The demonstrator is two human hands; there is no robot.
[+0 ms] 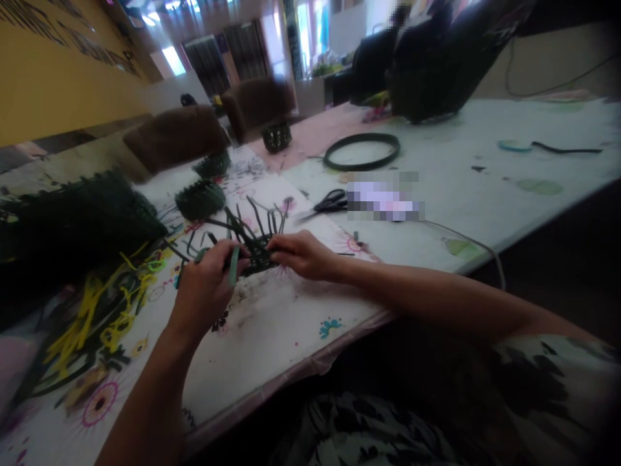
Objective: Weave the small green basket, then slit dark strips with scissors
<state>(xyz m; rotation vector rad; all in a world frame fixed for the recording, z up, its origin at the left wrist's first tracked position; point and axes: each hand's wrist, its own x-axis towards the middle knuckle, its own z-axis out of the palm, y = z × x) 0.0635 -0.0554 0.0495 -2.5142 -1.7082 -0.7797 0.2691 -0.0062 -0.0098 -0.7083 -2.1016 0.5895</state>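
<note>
A small dark green woven base [257,254] with loose strips sticking up and outward lies on the flowered tablecloth [272,330]. My left hand [206,285] is closed around its left side, with a light green strip [234,265] running down between the fingers. My right hand [301,254] pinches the weave at its right edge, fingers pressed together on the strips.
Black scissors [330,202] lie beyond the weave. Finished dark woven baskets [200,198] stand at the left and back. Yellow and green strips [97,317] are piled at the left. A coiled black ring [361,151] lies farther back. A cable [478,249] crosses the table edge.
</note>
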